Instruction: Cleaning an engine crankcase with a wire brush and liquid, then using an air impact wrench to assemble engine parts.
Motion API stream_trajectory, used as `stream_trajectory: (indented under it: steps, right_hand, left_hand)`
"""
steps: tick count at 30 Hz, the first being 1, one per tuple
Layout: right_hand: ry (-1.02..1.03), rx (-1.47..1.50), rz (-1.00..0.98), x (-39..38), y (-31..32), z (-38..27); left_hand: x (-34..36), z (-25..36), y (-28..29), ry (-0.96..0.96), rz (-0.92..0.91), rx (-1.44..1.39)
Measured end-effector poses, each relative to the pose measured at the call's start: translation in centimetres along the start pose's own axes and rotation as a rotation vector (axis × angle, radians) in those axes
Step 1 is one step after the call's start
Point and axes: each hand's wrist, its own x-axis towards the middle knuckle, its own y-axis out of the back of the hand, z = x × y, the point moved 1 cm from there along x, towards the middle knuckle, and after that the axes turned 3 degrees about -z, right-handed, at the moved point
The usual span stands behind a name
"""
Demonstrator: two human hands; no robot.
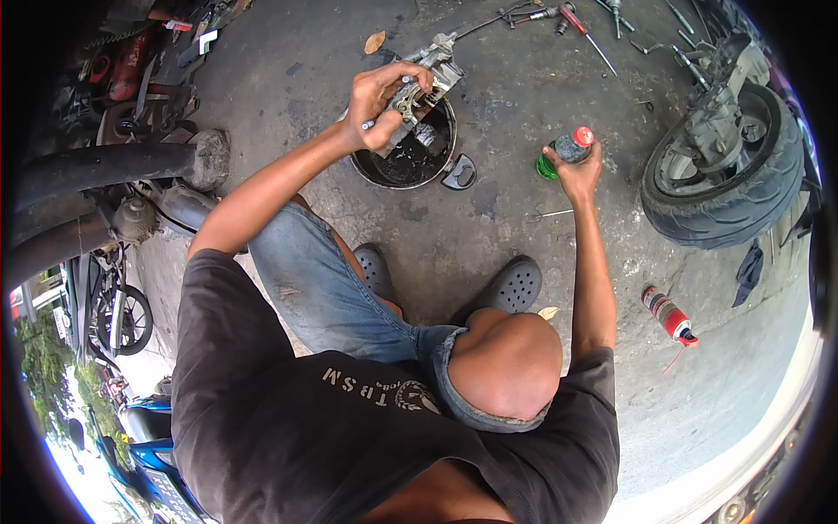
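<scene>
My left hand (381,103) is closed around a grey metal engine part (443,77), holding it tilted above a round black pan (410,181). Dark liquid and a small metal piece (425,134) lie inside the pan. Off to the right, my right hand (578,175) grips a small plastic bottle (569,150) with a red cap and a green end. The bottle is held over the floor, apart from the pan.
A pan handle (459,173) juts to the right. Tools, including a red-handled screwdriver (587,37), lie at the far side. A wheel with its engine casing (724,166) rests at right, near a red spray can (669,314). Motorcycle parts (113,166) stand at left.
</scene>
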Motion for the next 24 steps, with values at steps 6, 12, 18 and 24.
stream_trajectory:
  steps: [6,12,18,24]
  right_hand:
    - [0.008,0.004,0.000,-0.7,0.3,1.2]
    - [0.032,0.200,-0.019,-1.5,1.5,3.3]
    - [0.042,0.298,0.057,-2.1,2.4,3.8]
    - [0.014,0.195,0.174,-2.8,3.7,4.4]
  left_hand:
    - [-0.7,-1.0,6.0,0.039,0.243,-0.342]
    - [-0.6,-1.4,12.0,0.119,0.401,-0.503]
    - [-1.0,-0.4,14.3,0.171,0.596,-0.427]
    - [-2.4,0.8,15.2,0.213,0.849,-0.386]
